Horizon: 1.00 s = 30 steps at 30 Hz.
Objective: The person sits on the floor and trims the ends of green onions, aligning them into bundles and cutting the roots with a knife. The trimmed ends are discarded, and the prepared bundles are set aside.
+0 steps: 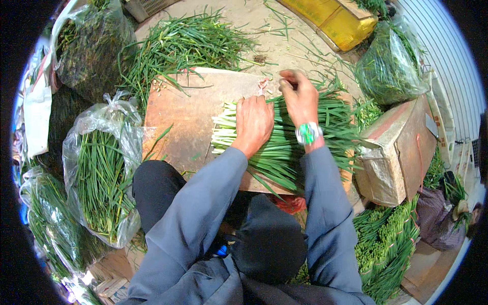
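Green leafy stalks with pale ends, perhaps garlic chives (274, 160), lie spread across a wooden board (179, 110) before me. The pale ends point left and the leaves fan out to the right. My left hand (254, 124) rests on the stalks near their pale ends, fingers bent over the far edge; whether it grips them is hard to tell. Above the leaves is my right hand (299, 95), with a watch on the wrist and its fingers curled; I cannot tell if they hold anything. Small pinkish ties (263, 84) lie on the board just beyond my left hand.
Loose green leaves (198, 42) are heaped beyond the board. Clear plastic bags of greens (101, 183) stand at the left, another bag (392, 65) at the far right. Beside the board's right edge is a worn box (396, 152), with tied green bundles (385, 248) nearer me.
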Each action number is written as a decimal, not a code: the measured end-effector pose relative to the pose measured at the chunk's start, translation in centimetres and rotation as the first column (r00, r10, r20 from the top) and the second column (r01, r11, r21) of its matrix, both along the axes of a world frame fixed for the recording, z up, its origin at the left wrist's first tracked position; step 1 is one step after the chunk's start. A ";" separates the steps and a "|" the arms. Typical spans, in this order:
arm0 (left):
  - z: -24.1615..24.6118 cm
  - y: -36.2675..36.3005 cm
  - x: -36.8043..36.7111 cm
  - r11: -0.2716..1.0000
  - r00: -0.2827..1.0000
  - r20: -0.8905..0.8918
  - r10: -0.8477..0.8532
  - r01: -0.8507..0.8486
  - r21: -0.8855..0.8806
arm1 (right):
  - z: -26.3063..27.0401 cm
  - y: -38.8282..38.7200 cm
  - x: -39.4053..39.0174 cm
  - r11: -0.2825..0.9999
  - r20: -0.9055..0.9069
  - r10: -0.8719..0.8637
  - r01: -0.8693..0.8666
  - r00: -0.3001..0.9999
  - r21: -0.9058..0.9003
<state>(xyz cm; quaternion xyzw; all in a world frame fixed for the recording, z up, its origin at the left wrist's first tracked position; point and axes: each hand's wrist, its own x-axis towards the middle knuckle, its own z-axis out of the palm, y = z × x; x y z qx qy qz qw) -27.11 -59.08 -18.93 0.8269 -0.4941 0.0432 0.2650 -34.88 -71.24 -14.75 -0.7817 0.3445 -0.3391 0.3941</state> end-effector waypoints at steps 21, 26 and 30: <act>0.5 -0.1 1.6 0.920 0.831 -0.553 -0.053 -0.175 -0.351 | 0.1 -0.1 1.6 0.822 -0.307 0.272 -0.386 0.912 -0.419; -0.7 0.3 2.1 0.920 0.808 -0.580 -0.100 -0.148 -0.364 | -0.2 0.6 0.1 0.897 -0.296 0.200 -0.296 0.934 -0.328; -0.9 0.4 2.6 0.935 0.759 -0.628 -0.174 -0.073 -0.347 | -0.2 1.0 -1.8 0.861 -0.251 0.239 -0.324 0.938 -0.392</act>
